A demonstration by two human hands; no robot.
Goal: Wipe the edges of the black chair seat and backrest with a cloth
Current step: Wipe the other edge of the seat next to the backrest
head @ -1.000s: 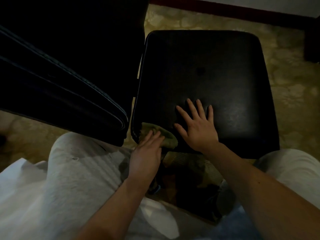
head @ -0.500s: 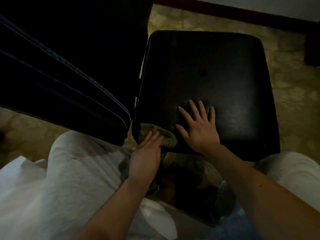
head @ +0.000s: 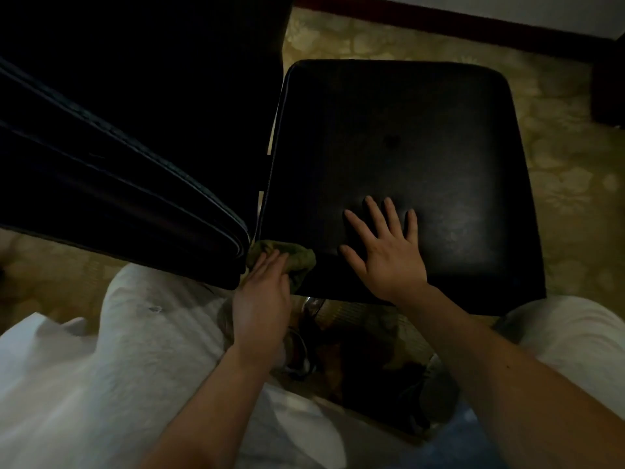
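The black chair seat (head: 399, 137) fills the middle of the view, its near left corner just in front of my knees. The black backrest (head: 118, 170) with light stitched seams rises at the left. A green cloth (head: 299, 257) is bunched on the seat's near left corner, in the gap beside the backrest. My left hand (head: 262, 299) presses the cloth onto that corner with straight fingers. My right hand (head: 385, 252) lies flat on the seat near its front edge, fingers spread.
A patterned yellowish carpet (head: 568, 184) surrounds the chair. A dark baseboard (head: 473, 25) runs along the far wall. A dark piece of furniture (head: 608, 86) stands at the right edge. My knees in light trousers (head: 145, 333) flank the seat's front; chair base parts show below.
The cloth and my left hand have slid a little to the left, closer to the backrest's lower corner. My right hand stays flat on the seat.
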